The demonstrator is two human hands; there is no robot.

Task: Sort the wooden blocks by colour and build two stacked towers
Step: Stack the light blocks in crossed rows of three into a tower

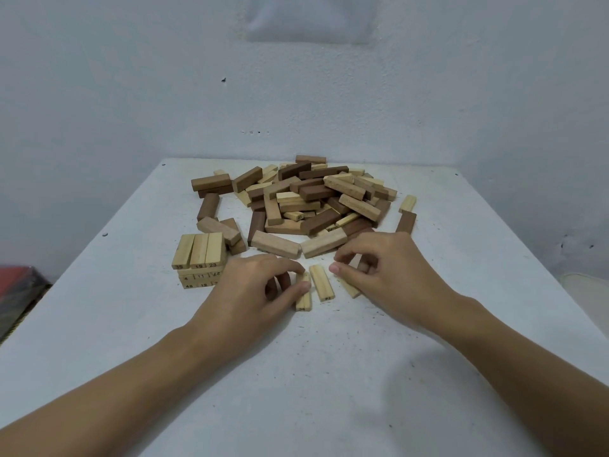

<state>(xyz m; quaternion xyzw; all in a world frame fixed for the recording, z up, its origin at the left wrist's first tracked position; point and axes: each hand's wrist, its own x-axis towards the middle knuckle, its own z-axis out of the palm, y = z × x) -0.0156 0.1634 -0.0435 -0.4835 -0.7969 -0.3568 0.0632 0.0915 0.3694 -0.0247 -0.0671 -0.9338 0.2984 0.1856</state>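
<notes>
My left hand (260, 285) lies on the white table (329, 374) with its fingers curled, the thumb and fingertips pinching the far end of a pale oblong wooden block (304, 296) that lies flat with its long side pointing away from me. Just beside it to the right, and not touching either hand, a second pale wooden block (322, 282) lies flat with a printed end facing me. My right hand (385, 265) is curled over a third pale block (351, 288), which shows only in part under my palm. The thumb and forefinger are bent towards each other above it, but I cannot tell whether they actually grip it. To the left of my left hand stands a short tower of pale blocks (197, 258), three layers showing, each of three blocks side by side with numbers on their ends. A few brown blocks lie just beside its far right corner. Beyond both hands, in the middle of the table, is a loose heap of pale and dark brown wooden blocks (306, 196), lying jumbled across one another. A red object (16, 285) sits off the table's left edge.
</notes>
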